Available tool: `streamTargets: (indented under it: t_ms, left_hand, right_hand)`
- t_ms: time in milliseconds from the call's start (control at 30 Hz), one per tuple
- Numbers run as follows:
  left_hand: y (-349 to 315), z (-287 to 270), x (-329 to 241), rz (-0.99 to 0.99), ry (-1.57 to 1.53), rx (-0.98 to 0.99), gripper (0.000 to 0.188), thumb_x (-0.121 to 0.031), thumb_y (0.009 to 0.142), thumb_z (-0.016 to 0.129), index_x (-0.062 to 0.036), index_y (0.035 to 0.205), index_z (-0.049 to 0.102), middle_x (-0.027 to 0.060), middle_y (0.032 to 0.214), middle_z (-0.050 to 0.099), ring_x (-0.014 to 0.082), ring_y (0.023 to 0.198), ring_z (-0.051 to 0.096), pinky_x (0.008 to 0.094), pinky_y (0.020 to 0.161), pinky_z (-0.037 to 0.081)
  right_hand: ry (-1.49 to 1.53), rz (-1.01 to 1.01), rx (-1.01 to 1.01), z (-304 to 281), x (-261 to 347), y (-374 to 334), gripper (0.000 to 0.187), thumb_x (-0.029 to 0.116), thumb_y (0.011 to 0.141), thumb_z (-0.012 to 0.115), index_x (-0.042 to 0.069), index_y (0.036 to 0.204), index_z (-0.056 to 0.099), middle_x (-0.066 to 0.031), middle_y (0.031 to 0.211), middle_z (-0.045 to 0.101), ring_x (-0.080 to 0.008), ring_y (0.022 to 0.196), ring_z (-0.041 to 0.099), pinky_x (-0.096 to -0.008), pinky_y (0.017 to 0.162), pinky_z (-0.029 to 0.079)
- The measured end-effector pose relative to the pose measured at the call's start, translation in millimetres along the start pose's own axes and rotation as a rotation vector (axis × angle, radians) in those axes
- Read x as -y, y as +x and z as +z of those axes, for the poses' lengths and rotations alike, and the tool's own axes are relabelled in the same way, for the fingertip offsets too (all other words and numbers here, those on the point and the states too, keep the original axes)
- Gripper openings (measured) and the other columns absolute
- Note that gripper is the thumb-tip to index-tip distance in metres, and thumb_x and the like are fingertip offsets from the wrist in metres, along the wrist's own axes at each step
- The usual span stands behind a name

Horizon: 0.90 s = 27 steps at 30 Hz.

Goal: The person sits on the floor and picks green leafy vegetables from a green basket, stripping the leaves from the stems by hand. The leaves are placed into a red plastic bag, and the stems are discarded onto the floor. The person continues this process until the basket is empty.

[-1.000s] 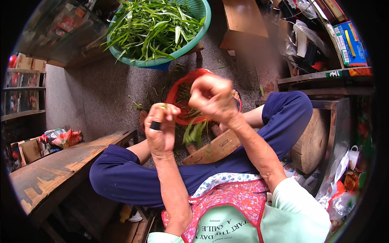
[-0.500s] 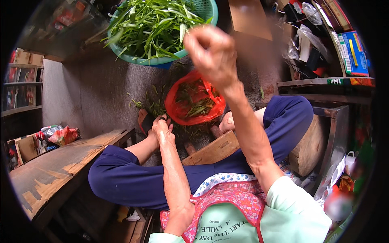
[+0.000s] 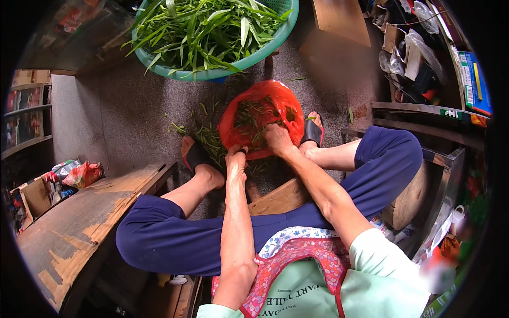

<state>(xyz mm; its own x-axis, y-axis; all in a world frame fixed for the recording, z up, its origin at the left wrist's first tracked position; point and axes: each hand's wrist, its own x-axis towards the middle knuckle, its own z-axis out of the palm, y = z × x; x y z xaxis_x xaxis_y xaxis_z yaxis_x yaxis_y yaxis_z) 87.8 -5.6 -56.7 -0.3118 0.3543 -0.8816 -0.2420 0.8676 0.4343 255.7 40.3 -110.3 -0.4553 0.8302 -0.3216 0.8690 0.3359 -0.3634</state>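
Left hand (image 3: 237, 156) at the near rim of the red plastic bag (image 3: 290, 98), likely steadying it; right hand (image 3: 278, 140), apart, in its mouth; can't tell either grip.

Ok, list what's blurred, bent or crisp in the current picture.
Head view: a smeary patch blurs the lower end of the wooden bench; head view: the fisheye bows the edge of the worn table; head view: the red bag looks fairly crisp.

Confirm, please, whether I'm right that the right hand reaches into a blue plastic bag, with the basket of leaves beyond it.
The head view shows a red plastic bag, not blue; the right hand does reach into it, with the basket beyond.
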Motion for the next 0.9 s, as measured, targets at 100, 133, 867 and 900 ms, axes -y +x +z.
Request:
streamTargets:
  t_ms: [100,133,867,900]
  left_hand:
    - [25.7,-0.6,19.6,0.156,0.149,-0.030,0.038,-0.016,0.081,0.072,-0.0039,0.117,0.066,0.0138,0.104,0.069,0.0221,0.095,0.065,0.0315,0.083,0.049]
    - [26.7,0.0,18.7,0.165,0.130,-0.025,0.038,-0.015,0.081,0.071,-0.0031,0.117,0.066,0.0143,0.105,0.070,0.0235,0.096,0.065,0.0317,0.085,0.048]
    - [-37.4,14.9,-39.2,0.894,-0.169,0.252,0.031,-0.014,0.091,0.068,0.0037,0.116,0.066,0.0064,0.102,0.069,0.0135,0.094,0.059,0.0276,0.086,0.046]
    - [-39.7,15.5,-40.4,0.890,-0.169,0.253,0.029,-0.016,0.092,0.068,0.0040,0.113,0.067,0.0059,0.100,0.069,0.0135,0.092,0.059,0.0277,0.085,0.046]
  right_hand:
    - [0.110,0.065,-0.089,-22.6,-1.3,15.0,0.015,0.011,0.069,0.065,0.008,0.082,0.073,-0.0160,0.096,0.063,-0.0365,0.091,0.063,-0.0471,0.077,0.054]
    - [0.151,0.057,-0.099,-33.6,-0.8,19.3,0.017,0.011,0.069,0.064,0.008,0.083,0.073,-0.0163,0.095,0.064,-0.0374,0.091,0.063,-0.0478,0.077,0.053]
    - [0.469,-0.101,-0.261,-124.5,49.8,-4.6,0.018,0.014,0.079,0.067,0.003,0.093,0.071,-0.0172,0.087,0.065,-0.0382,0.088,0.064,-0.0445,0.077,0.050]
    - [0.476,-0.108,-0.276,-125.8,51.2,-6.7,0.016,0.014,0.080,0.069,0.003,0.092,0.070,-0.0173,0.085,0.064,-0.0378,0.087,0.063,-0.0429,0.075,0.050]
